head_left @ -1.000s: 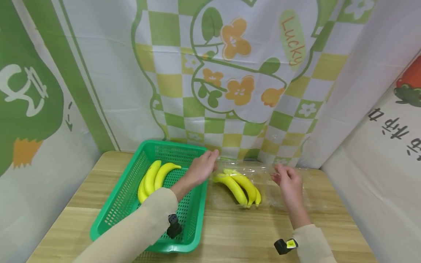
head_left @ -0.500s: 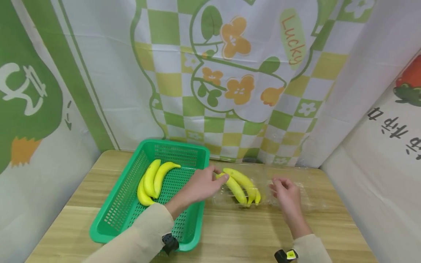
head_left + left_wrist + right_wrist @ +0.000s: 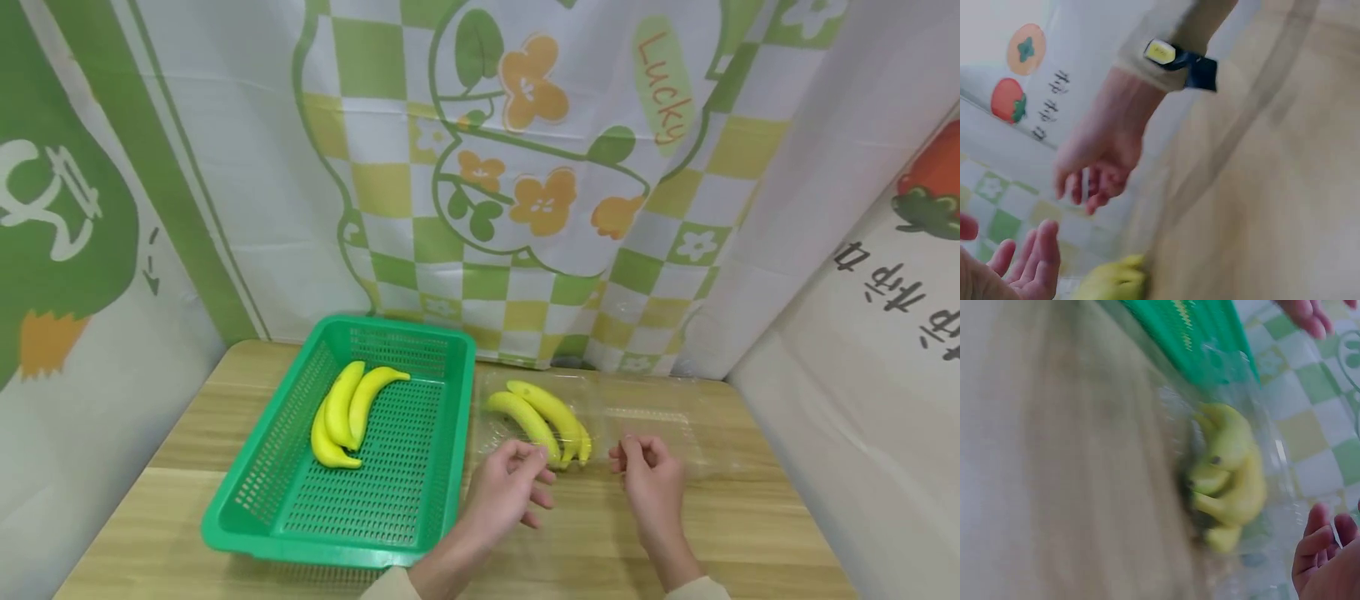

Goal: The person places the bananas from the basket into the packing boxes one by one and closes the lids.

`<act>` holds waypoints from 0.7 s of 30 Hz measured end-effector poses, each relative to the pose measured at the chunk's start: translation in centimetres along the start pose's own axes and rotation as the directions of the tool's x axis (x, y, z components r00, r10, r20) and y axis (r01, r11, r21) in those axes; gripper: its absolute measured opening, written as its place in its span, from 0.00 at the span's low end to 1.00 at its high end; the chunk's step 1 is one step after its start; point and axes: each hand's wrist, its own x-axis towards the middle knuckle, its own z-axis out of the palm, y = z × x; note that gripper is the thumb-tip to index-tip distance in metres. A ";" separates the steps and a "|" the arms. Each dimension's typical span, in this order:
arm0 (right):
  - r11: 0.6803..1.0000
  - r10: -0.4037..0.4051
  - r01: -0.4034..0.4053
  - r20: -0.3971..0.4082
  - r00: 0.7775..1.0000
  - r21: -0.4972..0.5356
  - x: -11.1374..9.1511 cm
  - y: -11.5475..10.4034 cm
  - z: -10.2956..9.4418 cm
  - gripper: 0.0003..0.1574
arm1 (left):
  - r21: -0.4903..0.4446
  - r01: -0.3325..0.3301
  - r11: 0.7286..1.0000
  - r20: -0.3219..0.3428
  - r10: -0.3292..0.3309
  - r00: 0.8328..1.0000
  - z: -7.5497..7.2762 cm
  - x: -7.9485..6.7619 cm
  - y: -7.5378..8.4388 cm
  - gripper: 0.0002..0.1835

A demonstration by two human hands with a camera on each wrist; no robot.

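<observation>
Yellow bananas lie in the left half of a clear plastic clamshell box; its other transparent half lies spread to the right. My left hand hovers by the box's front edge, fingers loosely spread and holding nothing. Near the front of the right half is my right hand, its fingers loosely bent with nothing visible in them. In the right wrist view, the bananas show behind clear plastic, and part of the right hand appears at lower right.
A green perforated basket stands left of the box, with more bananas at its far left. Both rest on a wooden table. A patterned curtain hangs behind, and light printed sheets flank both sides.
My left hand has come from the box's back left corner toward me, past its front edge. My right hand has also drawn nearer. The bananas stay in place.
</observation>
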 end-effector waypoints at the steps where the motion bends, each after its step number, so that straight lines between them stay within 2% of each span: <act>1: 1.000 0.016 -0.016 0.004 1.000 0.000 -0.3 0.3 0.2 0.19 | -0.019 0.012 1.000 -0.022 -0.013 1.000 0.4 0.0 -0.8 0.18; 6: 0.994 0.112 -0.112 0.051 0.992 0.000 -1.8 1.8 1.2 0.28 | -0.085 0.086 0.993 -0.099 -0.094 0.991 1.2 0.5 -4.4 0.21; 11: 0.979 0.193 -0.199 0.130 0.973 0.034 -2.4 3.1 2.2 0.36 | -0.179 0.166 0.970 -0.086 -0.183 0.979 1.0 1.9 -7.0 0.30; 17: 0.940 0.247 -0.291 0.234 0.940 0.176 -1.9 3.9 3.3 0.40 | -0.227 0.188 0.956 -0.110 -0.217 0.970 0.7 3.5 -8.2 0.39; 21: 0.915 0.265 -0.329 0.267 0.927 0.235 -1.6 4.3 3.8 0.42 | -0.237 0.184 0.954 -0.140 -0.221 0.965 0.5 4.0 -8.5 0.43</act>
